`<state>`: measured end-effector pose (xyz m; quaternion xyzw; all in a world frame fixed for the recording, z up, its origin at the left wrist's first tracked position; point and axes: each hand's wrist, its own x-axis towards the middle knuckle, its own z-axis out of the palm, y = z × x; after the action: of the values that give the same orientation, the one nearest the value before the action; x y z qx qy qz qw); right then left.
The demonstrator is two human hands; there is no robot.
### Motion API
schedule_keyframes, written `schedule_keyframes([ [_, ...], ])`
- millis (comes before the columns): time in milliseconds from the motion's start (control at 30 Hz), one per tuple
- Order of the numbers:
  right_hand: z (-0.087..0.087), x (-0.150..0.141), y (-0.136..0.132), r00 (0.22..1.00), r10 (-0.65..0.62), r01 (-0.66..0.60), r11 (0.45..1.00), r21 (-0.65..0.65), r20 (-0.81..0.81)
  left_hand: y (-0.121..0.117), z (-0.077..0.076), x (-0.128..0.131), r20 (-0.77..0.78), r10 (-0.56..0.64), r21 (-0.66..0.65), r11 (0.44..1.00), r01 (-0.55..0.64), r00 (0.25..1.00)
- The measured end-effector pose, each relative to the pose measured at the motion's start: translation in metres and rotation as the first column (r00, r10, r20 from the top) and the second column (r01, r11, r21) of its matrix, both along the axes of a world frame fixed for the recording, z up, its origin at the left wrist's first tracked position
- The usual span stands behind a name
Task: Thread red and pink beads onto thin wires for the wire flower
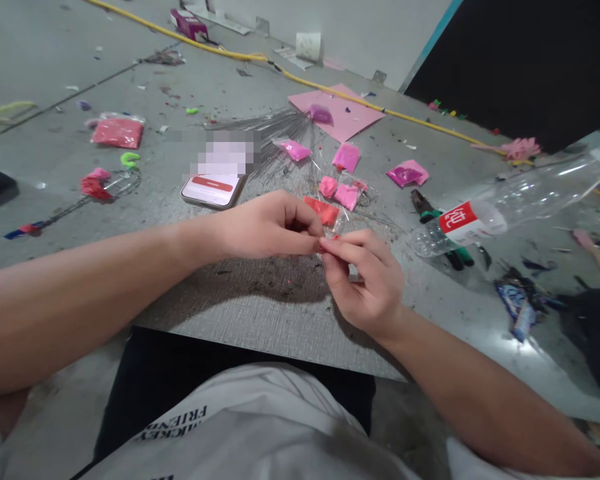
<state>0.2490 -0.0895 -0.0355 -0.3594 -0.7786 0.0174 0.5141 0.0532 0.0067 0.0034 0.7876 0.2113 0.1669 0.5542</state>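
My left hand (275, 225) and my right hand (367, 277) meet over the table's near part, fingertips touching. Both are closed in a pinch on a tiny red piece of modelling clay (335, 237), mostly hidden by the fingers. Just beyond them lies a flat orange-red clay packet (324, 212). Past it are a round pink clay lump (328, 187) and a pink clay packet (347, 196). Thin wires (275, 140) fan out behind, toward a pink sheet (347, 127) with a purple packet (321, 114) on it.
A phone (213, 190) with a lit screen lies beyond my left wrist. At right, a clear plastic bottle (525, 200) lies over green-handled pliers (460, 257). A yellow cable (325, 87) crosses the back. Wire with red clay (96, 185) and a coral packet (117, 131) are at left.
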Motion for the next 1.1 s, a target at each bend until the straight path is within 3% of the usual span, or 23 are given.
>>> schedule_keyframes([
  [267,0.002,0.001,-0.001,1.000,-0.024,0.024,1.000,0.004,0.019,-0.002,-0.002,0.001,-0.040,-0.024,-0.018,1.000,0.023,0.999],
  [567,0.001,-0.001,-0.001,0.999,-0.040,0.041,0.999,-0.036,0.019,-0.004,0.000,0.002,-0.047,-0.022,0.065,0.998,0.025,0.999],
  [900,-0.006,-0.004,-0.008,0.973,0.013,-0.088,0.943,-0.322,-0.229,-0.012,0.007,0.006,-0.017,0.053,0.192,0.980,-0.049,0.998],
  [1100,-0.008,-0.003,-0.010,0.926,0.018,-0.182,0.897,-0.404,-0.377,-0.009,0.005,0.006,-0.002,0.046,0.134,0.990,-0.046,0.999],
])
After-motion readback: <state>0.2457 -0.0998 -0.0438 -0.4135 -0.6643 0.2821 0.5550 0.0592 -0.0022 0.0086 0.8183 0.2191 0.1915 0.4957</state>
